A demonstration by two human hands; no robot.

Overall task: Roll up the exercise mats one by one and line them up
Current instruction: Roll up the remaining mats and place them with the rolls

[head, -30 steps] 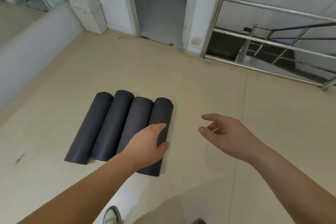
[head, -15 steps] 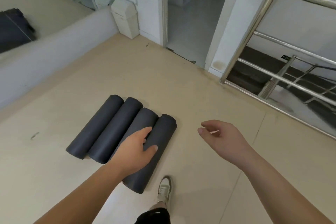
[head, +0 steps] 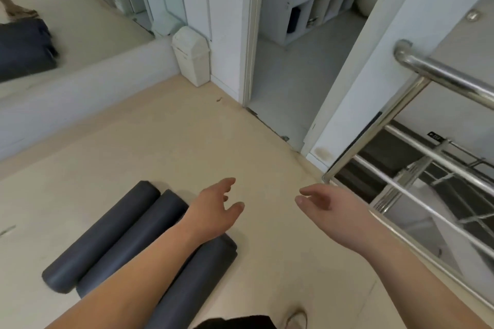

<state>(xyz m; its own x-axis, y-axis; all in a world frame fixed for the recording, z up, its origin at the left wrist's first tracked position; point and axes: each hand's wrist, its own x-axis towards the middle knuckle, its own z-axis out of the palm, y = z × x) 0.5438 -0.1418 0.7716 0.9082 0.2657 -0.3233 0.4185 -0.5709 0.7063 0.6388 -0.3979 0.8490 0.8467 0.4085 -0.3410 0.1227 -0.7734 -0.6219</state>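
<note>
The dark grey rolled mats (head: pixel 107 232) are lying on the floor (head: pixel 160 141) at the near left, packed side by side and touching along their lengths, each long axis running on a diagonal from near left to far right. 3 rolls are showing plainly; the left forearm (head: pixel 149 262) is crossing over the row and hiding whatever is sitting between the 2nd roll and the rightmost roll (head: pixel 192 283). The left hand (head: pixel 216 211) is hanging just past the far ends of the rolls, so the mats are lying behind and to the left of it, and it is clearly the nearer hand to them. Its fingers are spreading loosely, thumb apart, palm turning inward, gripping nothing and touching no roll. The right hand (head: pixel 328 208) is hovering well to the right of the row, towards the stair railing (head: pixel 427 195), likewise relaxed and carrying nothing. No unrolled mat is showing on the floor here, so the row is probably looking finished, or the next mat is waiting somewhere outside the view.
</note>
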